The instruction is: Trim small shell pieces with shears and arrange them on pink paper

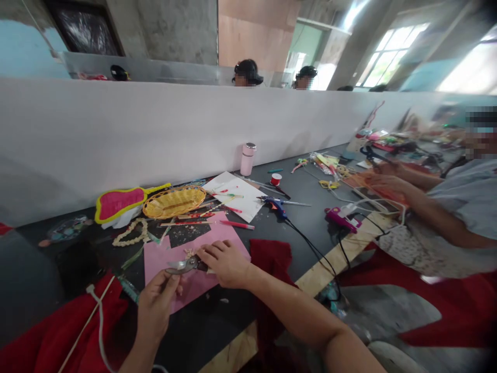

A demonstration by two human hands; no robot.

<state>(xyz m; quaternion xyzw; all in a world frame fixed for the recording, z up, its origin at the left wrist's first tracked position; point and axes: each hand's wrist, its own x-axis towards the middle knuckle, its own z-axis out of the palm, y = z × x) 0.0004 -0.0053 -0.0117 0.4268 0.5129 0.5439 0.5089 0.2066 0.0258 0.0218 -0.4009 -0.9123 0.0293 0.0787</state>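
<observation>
My right hand (229, 265) is closed around the dark handles of a pair of pruning shears (187, 264), whose metal blades point left. At the blade tip, the thumb and fingers of my left hand (158, 295) are pinched together; what they hold is too small to make out. Both hands are over a sheet of pink paper (155, 259) on the dark table. Small pale pieces (189, 253) lie just behind the shears. Farther back, a red pencil-like stick (237, 225) rests across the paper's far edge.
A yellow wicker basket (174, 202), a pink paddle with yellow trim (121, 203) and a beaded loop (132, 233) lie back left. Behind are white paper (248, 199), a blue glue gun (276, 207) with its cord, and a pink bottle (247, 159). A co-worker (450, 207) sits at right.
</observation>
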